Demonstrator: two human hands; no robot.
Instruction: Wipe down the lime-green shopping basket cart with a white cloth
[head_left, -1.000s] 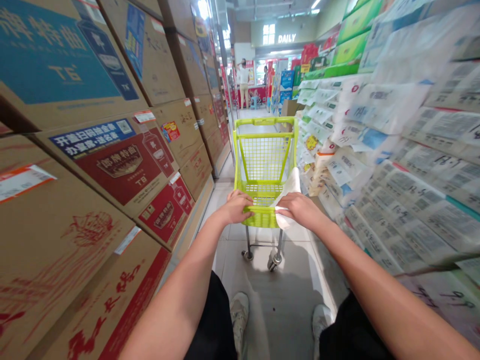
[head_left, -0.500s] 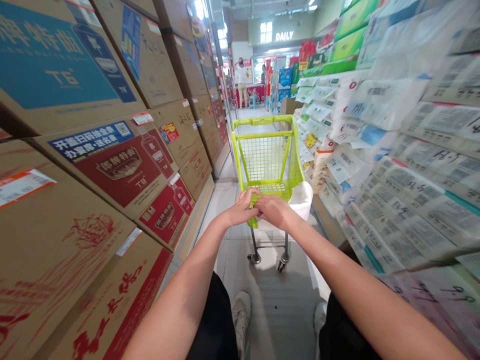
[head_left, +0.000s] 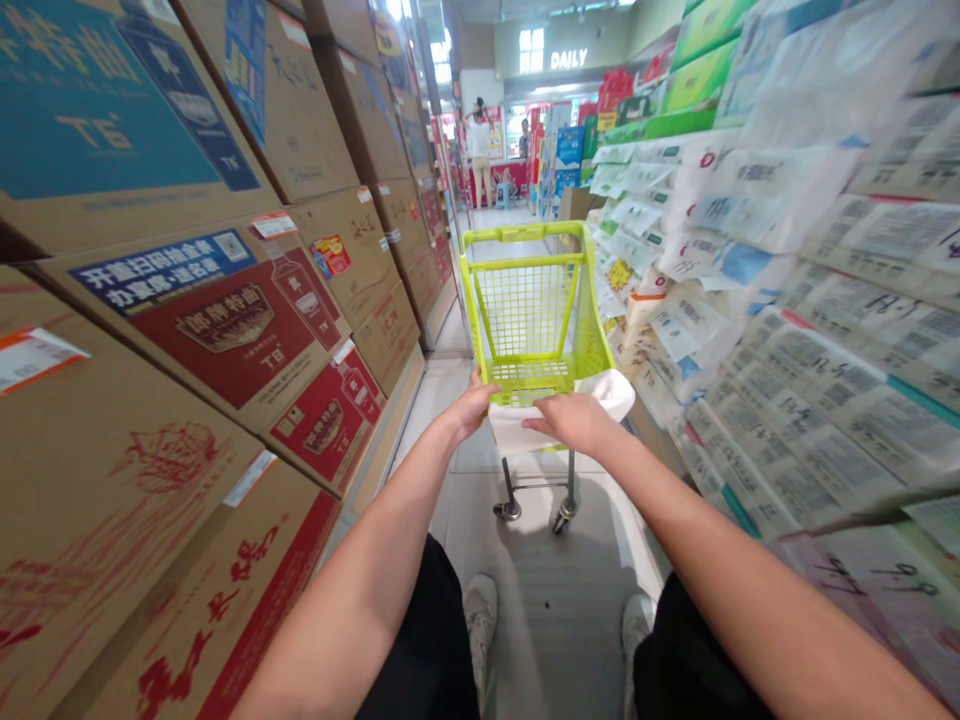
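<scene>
In front of me stands a small lime-green shopping cart (head_left: 525,310) on metal legs with casters. A white cloth or bag (head_left: 517,430) lies over its near edge and hangs down the front, bunched at the right corner. My left hand (head_left: 472,405) is wrapped round the near left corner of the cart, thumb on top. My right hand (head_left: 574,420) rests on the white cloth at the near edge, its fingers pointing left; whether they press it against the rim is hard to tell. The basket shows nothing inside.
Stacked cardboard cartons (head_left: 225,325) line the left side. Wrapped packs of paper (head_left: 810,390) are piled along the right. The tiled floor (head_left: 540,620) runs between them, with my shoes on it. Farther off, a person (head_left: 480,150) stands near a blue stool (head_left: 505,190).
My hands, earlier together at the cart's near edge, have moved apart, left to the corner and right along the edge. The white cloth now covers more of that edge.
</scene>
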